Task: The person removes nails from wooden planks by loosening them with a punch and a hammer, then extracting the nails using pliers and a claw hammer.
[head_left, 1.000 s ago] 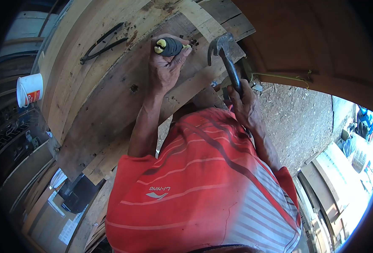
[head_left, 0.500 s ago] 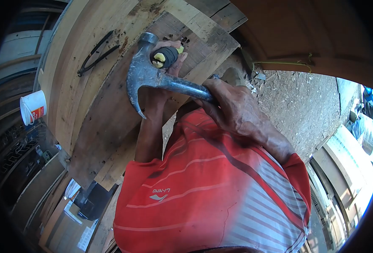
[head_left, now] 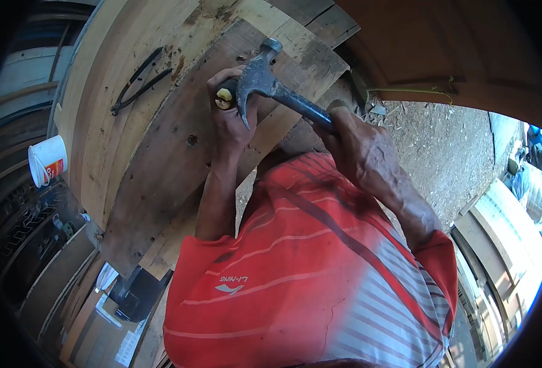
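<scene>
My right hand [head_left: 364, 144] is wrapped round the shaft of a claw hammer [head_left: 258, 75]. The hammer's dark, worn metal head hangs over my left hand [head_left: 237, 122], its claw pointing toward my body. My left hand is closed round the black-wrapped handle of what looks like a chisel [head_left: 225, 97]. The handle's battered yellow end faces up, while its blade is hidden below the hand. Under both tools lies a brown wooden board [head_left: 166, 159] with a few dark holes or marks in its surface.
Black pincers [head_left: 117, 108] lie on the pale planks [head_left: 96, 135] to the left. A white bucket [head_left: 47, 158] stands beyond the planks' left edge. Debris-strewn ground [head_left: 430, 153] shows to the right, and stacked boards [head_left: 488, 245] are at the lower right.
The hammer has moved up and to the right with my right hand. My left hand has turned the handle more upright, so its yellow end shows and its black side is mostly covered.
</scene>
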{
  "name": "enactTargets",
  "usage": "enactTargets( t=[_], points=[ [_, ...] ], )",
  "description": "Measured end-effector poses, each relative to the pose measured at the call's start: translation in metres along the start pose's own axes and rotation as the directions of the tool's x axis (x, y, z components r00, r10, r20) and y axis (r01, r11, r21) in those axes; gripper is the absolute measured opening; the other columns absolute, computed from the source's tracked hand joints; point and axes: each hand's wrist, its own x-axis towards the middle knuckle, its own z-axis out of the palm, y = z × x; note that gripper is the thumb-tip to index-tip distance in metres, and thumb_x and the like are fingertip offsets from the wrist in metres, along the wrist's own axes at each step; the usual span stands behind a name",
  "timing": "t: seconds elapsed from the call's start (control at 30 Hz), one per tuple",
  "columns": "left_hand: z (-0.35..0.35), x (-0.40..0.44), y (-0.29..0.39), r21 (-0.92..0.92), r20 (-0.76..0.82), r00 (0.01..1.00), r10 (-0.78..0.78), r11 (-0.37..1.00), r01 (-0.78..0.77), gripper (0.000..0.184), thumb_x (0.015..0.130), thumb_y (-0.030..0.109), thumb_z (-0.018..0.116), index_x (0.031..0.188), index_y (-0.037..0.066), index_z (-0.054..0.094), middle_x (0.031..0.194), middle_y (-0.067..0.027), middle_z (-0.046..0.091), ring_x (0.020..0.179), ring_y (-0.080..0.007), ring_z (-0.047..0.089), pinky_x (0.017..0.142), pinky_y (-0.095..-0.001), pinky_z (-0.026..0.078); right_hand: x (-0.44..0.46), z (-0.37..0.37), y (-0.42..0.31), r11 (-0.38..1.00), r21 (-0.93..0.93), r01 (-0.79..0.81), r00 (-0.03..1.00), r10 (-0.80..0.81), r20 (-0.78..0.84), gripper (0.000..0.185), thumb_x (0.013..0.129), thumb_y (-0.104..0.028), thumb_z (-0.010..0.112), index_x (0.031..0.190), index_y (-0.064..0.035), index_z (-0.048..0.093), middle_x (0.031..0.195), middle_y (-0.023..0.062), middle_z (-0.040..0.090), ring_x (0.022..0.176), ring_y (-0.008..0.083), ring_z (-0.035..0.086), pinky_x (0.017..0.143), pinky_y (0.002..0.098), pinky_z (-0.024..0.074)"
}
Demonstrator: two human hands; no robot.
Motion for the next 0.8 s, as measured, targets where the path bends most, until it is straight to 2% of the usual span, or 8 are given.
enactTargets(
  t=[0.03,0.1,0.17,0.27,0.43,0.53,0.67,0.8],
  points=[
    [-0.012,0.004,0.007,0.503,0.226,0.966,0.124,0.834,-0.225,0.041,0.094,-0.007,0.068,0.126,0.003,0.043,0.122,-0.0186,0.064,0.114,-0.0259,0.068,0.102,-0.0387,0.055,-0.001,0.0,0.0,0.999,0.036,0.032,0.998,-0.03,-0.053,0.023,0.096,-0.02,0.072,0.108,-0.0054,0.058,0.08,0.0137,0.064,0.064,0.0331,0.067,0.057,0.043,0.0529],
    [0.001,0.001,0.009,0.426,0.128,0.992,-0.004,0.903,-0.051,0.043,0.093,-0.009,0.069,0.126,0.003,0.043,0.121,-0.0187,0.064,0.114,-0.028,0.068,0.102,-0.0408,0.055,-0.007,-0.016,-0.013,0.985,0.089,0.15,0.987,-0.144,-0.071,0.028,0.095,-0.02,0.074,0.112,-0.0038,0.058,0.08,0.0135,0.064,0.063,0.0314,0.066,0.057,0.0414,0.0532],
    [0.002,0.004,0.009,0.318,0.135,0.991,0.009,0.947,-0.052,0.044,0.092,-0.012,0.068,0.125,0.003,0.042,0.119,-0.0181,0.063,0.114,-0.0307,0.067,0.101,-0.0432,0.056,-0.011,-0.026,-0.022,0.949,0.12,0.292,0.954,-0.28,-0.111,0.037,0.091,-0.018,0.075,0.118,-0.0006,0.058,0.083,0.0135,0.064,0.064,0.0278,0.066,0.057,0.0389,0.0533],
    [0.008,0.004,0.003,0.2,0.113,0.989,0.094,0.973,-0.115,0.045,0.091,-0.014,0.068,0.125,0.003,0.042,0.118,-0.0178,0.063,0.114,-0.0321,0.067,0.1,-0.0442,0.056,-0.007,-0.018,-0.015,0.906,-0.066,0.418,0.884,-0.422,-0.201,0.019,0.091,-0.013,0.069,0.1,-0.0052,0.054,0.077,0.0063,0.055,0.064,0.0246,0.063,0.055,0.0385,0.0516],
    [0.0,0.001,0.001,0.486,0.27,0.956,0.117,0.841,-0.24,0.048,0.09,-0.012,0.072,0.125,0.002,0.043,0.118,-0.0173,0.063,0.113,-0.0328,0.068,0.099,-0.0441,0.058,0.0,-0.015,-0.018,0.983,-0.146,0.107,0.994,-0.106,0.012,0.027,0.099,-0.03,0.066,0.094,-0.0068,0.052,0.074,0.0079,0.055,0.062,0.0262,0.065,0.054,0.0406,0.0508],
    [0.015,0.0,-0.002,0.244,0.071,0.982,0.176,0.951,-0.188,0.048,0.089,-0.011,0.073,0.124,0.001,0.043,0.118,-0.0167,0.063,0.112,-0.0314,0.068,0.098,-0.043,0.058,-0.005,-0.035,-0.042,0.96,0.012,0.28,0.96,-0.28,-0.02,0.033,0.098,-0.036,0.067,0.094,-0.0069,0.053,0.071,0.0061,0.052,0.059,0.0246,0.062,0.052,0.0384,0.0504],
    [0.011,0.005,0.004,0.29,0.153,0.974,0.168,0.934,-0.207,0.048,0.089,-0.01,0.074,0.125,0.001,0.043,0.119,-0.0163,0.064,0.112,-0.0299,0.068,0.098,-0.0412,0.058,-0.006,-0.026,-0.031,0.833,-0.044,0.552,0.802,-0.545,-0.245,0.037,0.096,-0.041,0.068,0.092,-0.0077,0.052,0.07,0.0042,0.049,0.057,0.0205,0.058,0.051,0.0341,0.0496],
    [0.006,0.005,0.022,0.503,0.223,0.975,0.015,0.855,-0.128,0.047,0.089,-0.01,0.074,0.124,0.001,0.045,0.119,-0.0161,0.065,0.112,-0.0283,0.068,0.096,-0.0405,0.059,-0.001,-0.008,-0.004,0.968,-0.165,0.189,0.98,-0.197,-0.032,0.04,0.093,-0.043,0.071,0.102,-0.006,0.059,0.072,0.0069,0.053,0.058,0.0242,0.06,0.053,0.0409,0.0509]
  ],
)
